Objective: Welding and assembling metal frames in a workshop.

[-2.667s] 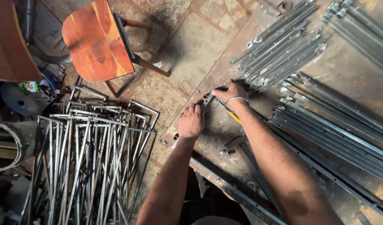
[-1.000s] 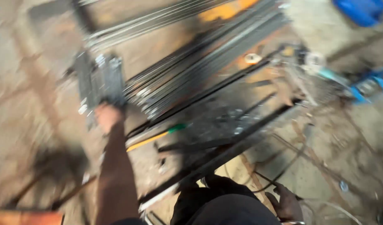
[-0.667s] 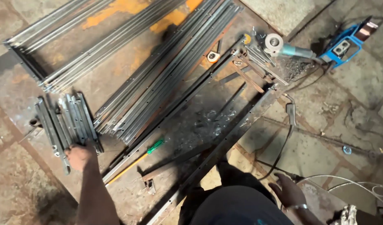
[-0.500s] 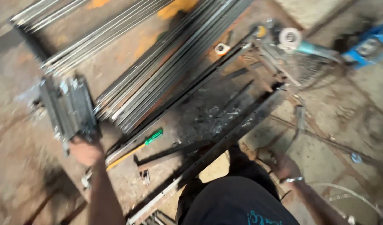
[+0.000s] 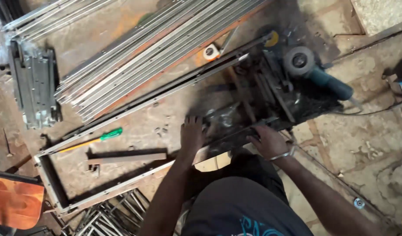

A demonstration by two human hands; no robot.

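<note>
Both hands, left hand (image 5: 192,133) and right hand (image 5: 267,140), grip the near frame rail (image 5: 229,140); grinder (image 5: 317,74) idle at 2 o'clock, frame unfinished.

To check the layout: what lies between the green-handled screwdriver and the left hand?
In the head view, only bare metal sheet with a few small loose bits lies between the screwdriver and the left hand.

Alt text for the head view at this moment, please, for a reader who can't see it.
Seen from above, a person's left hand and right hand rest on the near rail of a long rectangular metal frame lying on the floor. An angle grinder sits beyond the right hand; a green-handled screwdriver lies inside the frame, with bundled metal bars behind it.
</note>
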